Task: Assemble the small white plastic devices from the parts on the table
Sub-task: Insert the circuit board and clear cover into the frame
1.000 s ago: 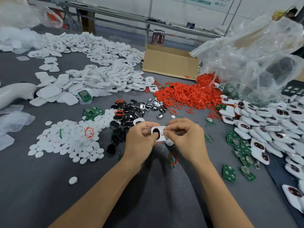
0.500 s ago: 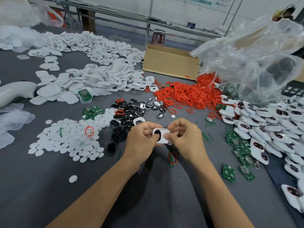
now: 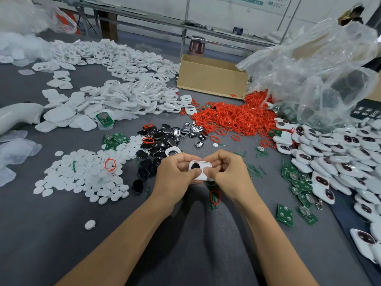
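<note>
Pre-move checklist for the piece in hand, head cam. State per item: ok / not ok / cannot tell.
1. Grip: left hand and right hand both pinch the white shell: ok.
2. Black insert present in the shell's left opening: ok.
3. Insert pressed fully home: cannot tell.
4. Shell's right half: the thumbs cover it: cannot tell.
5. Spare red ring lies on the table just under the right hand: ok.
6. Green circuit boards lie to the right of the right arm: ok.
</note>
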A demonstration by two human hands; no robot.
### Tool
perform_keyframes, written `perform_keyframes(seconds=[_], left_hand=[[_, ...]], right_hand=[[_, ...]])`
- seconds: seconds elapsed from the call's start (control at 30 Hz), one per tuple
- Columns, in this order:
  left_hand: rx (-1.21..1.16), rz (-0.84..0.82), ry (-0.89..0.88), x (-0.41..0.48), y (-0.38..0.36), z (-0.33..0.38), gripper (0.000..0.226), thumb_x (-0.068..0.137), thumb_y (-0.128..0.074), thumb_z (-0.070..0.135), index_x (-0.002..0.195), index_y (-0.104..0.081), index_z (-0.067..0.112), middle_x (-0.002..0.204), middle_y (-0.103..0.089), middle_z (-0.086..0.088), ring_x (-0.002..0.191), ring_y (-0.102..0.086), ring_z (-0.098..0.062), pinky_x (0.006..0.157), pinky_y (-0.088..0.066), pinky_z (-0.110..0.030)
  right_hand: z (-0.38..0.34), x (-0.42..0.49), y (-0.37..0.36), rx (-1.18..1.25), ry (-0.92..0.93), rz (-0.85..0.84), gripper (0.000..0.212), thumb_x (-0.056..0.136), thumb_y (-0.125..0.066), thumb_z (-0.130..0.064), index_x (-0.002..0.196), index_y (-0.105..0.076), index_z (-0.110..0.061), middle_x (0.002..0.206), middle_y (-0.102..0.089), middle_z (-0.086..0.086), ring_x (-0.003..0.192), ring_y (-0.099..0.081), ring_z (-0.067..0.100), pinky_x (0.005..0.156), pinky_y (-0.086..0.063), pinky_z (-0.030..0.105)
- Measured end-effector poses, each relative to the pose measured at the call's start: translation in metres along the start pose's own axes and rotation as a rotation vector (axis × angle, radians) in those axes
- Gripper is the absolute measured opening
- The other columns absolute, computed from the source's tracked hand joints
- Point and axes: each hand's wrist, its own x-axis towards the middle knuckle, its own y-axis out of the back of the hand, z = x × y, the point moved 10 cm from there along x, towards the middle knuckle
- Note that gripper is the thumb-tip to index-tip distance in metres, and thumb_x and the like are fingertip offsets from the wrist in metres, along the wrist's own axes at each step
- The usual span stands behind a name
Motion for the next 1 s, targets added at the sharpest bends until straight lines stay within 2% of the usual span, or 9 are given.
perform_keyframes(seconds=[0.2,0.33,0.4,0.57,0.67,0.73,0.83,0.93,1.0], left_hand=[[-0.019,0.011,-0.007,0.001,0.000,0.000,0.016,0.089,-0.063,-0.003,0.099,-0.068,0.009,0.095,-0.071,-0.010,0.087,-0.070,-0.021,0.077,-0.059,-0.032],[-0.092,-0.030,0.013,0.002,-0.002,0.000,0.017,0.089,-0.063,-0.001,0.105,-0.066,0.005,0.100,-0.071,-0.013,0.090,-0.072,-0.021,0.080,-0.059,-0.035],[-0.114,-0.033,0.035,0.002,-0.002,-0.002,0.017,0.089,-0.064,-0.001,0.105,-0.067,0.004,0.100,-0.072,-0.014,0.091,-0.072,-0.023,0.081,-0.059,-0.036],[-0.111,0.018,0.065,0.005,0.005,-0.007,0.019,0.087,-0.064,-0.005,0.103,-0.066,0.004,0.098,-0.069,-0.014,0.089,-0.070,-0.026,0.077,-0.059,-0.033],[-0.131,0.042,0.072,0.005,0.006,-0.007,0.018,0.086,-0.064,-0.009,0.100,-0.067,0.002,0.091,-0.071,-0.014,0.082,-0.070,-0.024,0.065,-0.059,-0.027],[-0.154,0.052,0.072,0.004,0.006,-0.008,0.019,0.084,-0.063,-0.014,0.096,-0.067,0.000,0.086,-0.072,-0.014,0.074,-0.069,-0.020,0.058,-0.058,-0.023],[-0.099,0.058,0.036,0.003,0.004,-0.007,0.023,0.084,-0.061,-0.015,0.096,-0.068,0.002,0.085,-0.072,-0.013,0.065,-0.068,-0.015,0.056,-0.057,-0.023],[-0.017,0.051,-0.020,0.000,0.002,-0.001,0.029,0.084,-0.059,-0.014,0.094,-0.070,0.011,0.084,-0.071,-0.008,0.065,-0.067,-0.011,0.056,-0.058,-0.024],[-0.010,0.038,-0.032,0.003,0.001,-0.001,0.031,0.083,-0.058,-0.015,0.089,-0.070,0.013,0.086,-0.071,-0.011,0.069,-0.068,-0.014,0.056,-0.057,-0.025]], right_hand=[[0.003,0.000,-0.003,0.100,-0.033,0.014,0.027,0.071,-0.068,0.005,0.069,-0.068,-0.022,0.066,-0.064,0.005,0.060,-0.056,0.019,0.062,-0.049,0.037],[0.000,-0.001,-0.002,0.168,-0.034,0.010,0.025,0.071,-0.068,0.006,0.073,-0.071,-0.018,0.065,-0.064,0.002,0.059,-0.055,0.015,0.057,-0.046,0.028],[-0.001,-0.001,-0.002,0.187,-0.032,-0.006,0.023,0.074,-0.067,0.007,0.077,-0.072,-0.016,0.067,-0.064,0.005,0.061,-0.053,0.018,0.059,-0.045,0.029],[-0.007,-0.001,0.000,0.162,0.028,-0.019,0.015,0.089,-0.063,-0.009,0.086,-0.075,-0.018,0.073,-0.070,0.009,0.064,-0.055,0.011,0.058,-0.043,0.022],[-0.006,0.000,0.013,0.115,0.058,0.083,0.017,0.091,-0.060,-0.008,0.087,-0.074,-0.017,0.072,-0.070,-0.003,0.062,-0.059,0.007,0.061,-0.047,0.022],[-0.006,-0.001,0.026,0.066,0.079,0.184,0.019,0.090,-0.060,-0.006,0.086,-0.074,-0.018,0.072,-0.070,-0.005,0.066,-0.062,0.016,0.067,-0.049,0.029],[-0.010,-0.003,0.040,0.048,0.118,0.307,0.021,0.090,-0.058,-0.003,0.088,-0.074,-0.016,0.071,-0.068,-0.003,0.072,-0.064,0.028,0.069,-0.049,0.033],[-0.028,-0.003,0.039,0.046,0.161,0.342,0.022,0.090,-0.057,-0.002,0.088,-0.074,-0.015,0.079,-0.071,-0.003,0.072,-0.064,0.021,0.071,-0.051,0.033],[-0.051,0.000,0.024,0.008,0.225,0.289,0.022,0.090,-0.057,-0.002,0.087,-0.073,-0.017,0.078,-0.070,-0.009,0.068,-0.061,0.008,0.067,-0.048,0.022]])
